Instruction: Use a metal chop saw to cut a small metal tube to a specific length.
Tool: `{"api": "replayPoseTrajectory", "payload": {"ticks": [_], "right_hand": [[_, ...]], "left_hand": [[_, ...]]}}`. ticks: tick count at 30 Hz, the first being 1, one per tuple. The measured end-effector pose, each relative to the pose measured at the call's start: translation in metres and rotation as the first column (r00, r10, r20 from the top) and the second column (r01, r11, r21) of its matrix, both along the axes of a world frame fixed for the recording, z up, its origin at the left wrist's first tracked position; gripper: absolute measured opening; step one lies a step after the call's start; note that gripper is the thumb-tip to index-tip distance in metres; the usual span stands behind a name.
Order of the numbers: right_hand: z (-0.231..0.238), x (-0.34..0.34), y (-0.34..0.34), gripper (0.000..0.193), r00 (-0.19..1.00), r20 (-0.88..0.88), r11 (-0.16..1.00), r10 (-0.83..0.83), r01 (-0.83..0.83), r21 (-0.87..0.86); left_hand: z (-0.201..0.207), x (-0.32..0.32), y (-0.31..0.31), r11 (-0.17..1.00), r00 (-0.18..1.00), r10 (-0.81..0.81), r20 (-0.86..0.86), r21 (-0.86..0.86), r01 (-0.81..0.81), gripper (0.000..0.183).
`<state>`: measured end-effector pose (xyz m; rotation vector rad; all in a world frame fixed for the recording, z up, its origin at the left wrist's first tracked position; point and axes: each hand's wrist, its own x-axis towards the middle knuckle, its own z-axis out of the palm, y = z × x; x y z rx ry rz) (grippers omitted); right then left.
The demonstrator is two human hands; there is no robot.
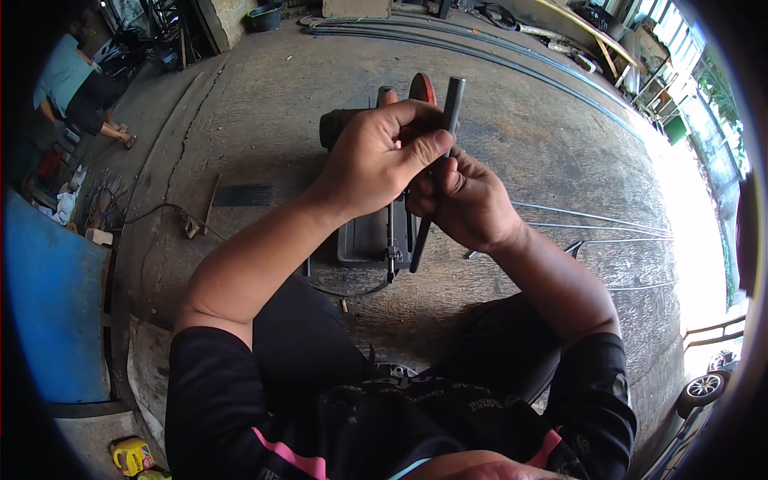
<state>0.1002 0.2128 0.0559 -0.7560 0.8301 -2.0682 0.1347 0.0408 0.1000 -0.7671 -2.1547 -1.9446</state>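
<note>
Both hands are raised in front of me, closed around a short dark metal rod [454,100]. My left hand [382,156] pinches its upper part, thumb against the side. Just below, my right hand [472,196] wraps its fingers round the rod. The top end sticks up past my thumbs; the lower end [422,244] slants out beneath the right hand. Behind and under my hands stands a cut-off saw [352,240] with a dark base on the floor. Its red disc-shaped part [422,86] shows beyond my fingers, while much of the machine is hidden by my hands.
Long metal rods [592,224] lie on the concrete floor to the right, and more long pipes [448,44] stretch across the far side. A blue panel [56,296] stands at left, near a yellow container [132,456]. Another person [80,88] is at the far left.
</note>
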Motion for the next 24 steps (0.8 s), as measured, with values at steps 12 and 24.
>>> {"api": "replayPoseTrajectory", "payload": {"ticks": [12, 24], "right_hand": [[0.010, 0.080, -0.011, 0.028, 0.719, -0.533, 0.716, -0.445, 0.643, 0.271], [0.005, 0.081, -0.005, 0.034, 0.641, -0.671, 0.647, -0.373, 0.698, 0.307]], "left_hand": [[0.012, 0.046, -0.003, 0.962, 0.944, 0.212, -0.254, 0.225, -0.155, 0.017], [0.012, 0.040, 0.007, 0.963, 0.961, 0.202, -0.191, 0.215, -0.159, 0.018]]}}
